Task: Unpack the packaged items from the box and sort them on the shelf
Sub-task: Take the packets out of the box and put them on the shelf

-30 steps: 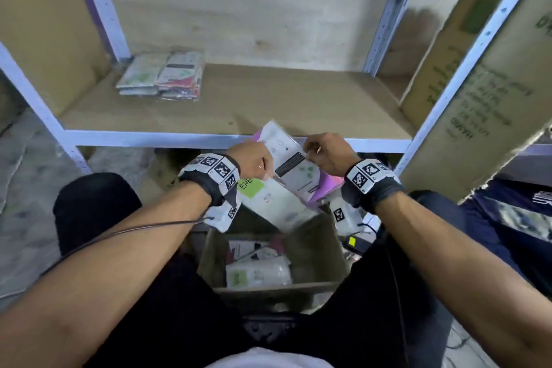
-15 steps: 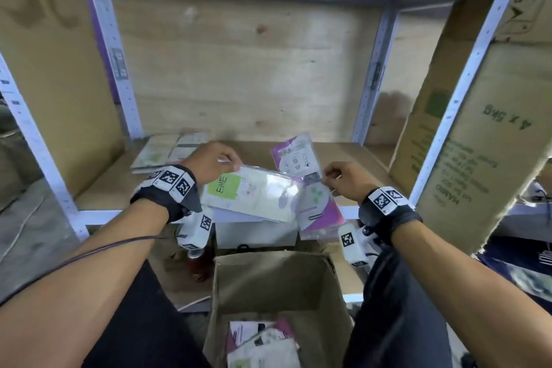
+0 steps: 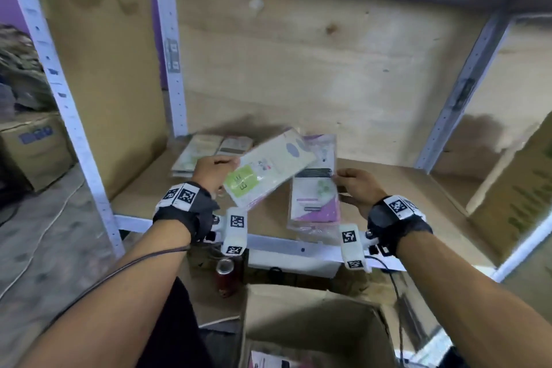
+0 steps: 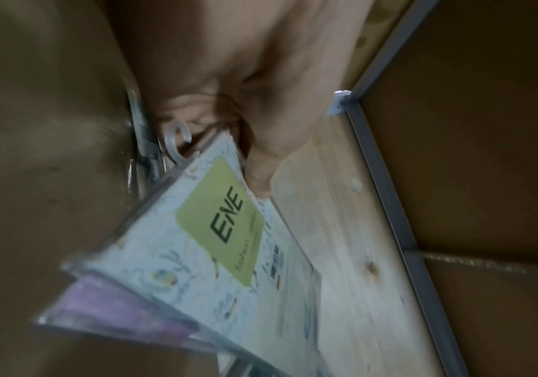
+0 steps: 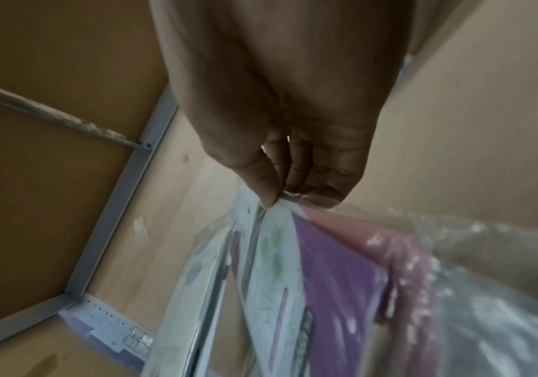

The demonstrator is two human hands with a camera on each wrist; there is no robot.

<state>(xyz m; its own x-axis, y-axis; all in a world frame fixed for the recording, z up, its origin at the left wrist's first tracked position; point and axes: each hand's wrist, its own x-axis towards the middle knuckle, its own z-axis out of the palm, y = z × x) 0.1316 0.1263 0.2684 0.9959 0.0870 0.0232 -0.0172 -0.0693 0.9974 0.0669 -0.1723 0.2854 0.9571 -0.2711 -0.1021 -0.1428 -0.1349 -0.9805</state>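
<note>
Now over the shelf (image 3: 403,188): left hand (image 3: 213,172) gripping the hook end of a green-labelled packet (image 3: 268,169), thumb and fingers curled round its edge; right hand (image 3: 357,188) pinching the side of a purple packet (image 3: 316,191) between thumb and fingertips (image 5: 313,188). Green-labelled packet tilted, its far end overlapping the purple one just beyond the right grip. Behind the left grip, a sorted stack (image 3: 206,149) lying flat at the shelf's back corner. Below both wrists, the open box (image 3: 313,317) with more packets inside. Probably best done by separating the two packets first, lowering each flat, like beside like, and releasing only once resting on the board, since slippery wrappers likely slide.
</note>
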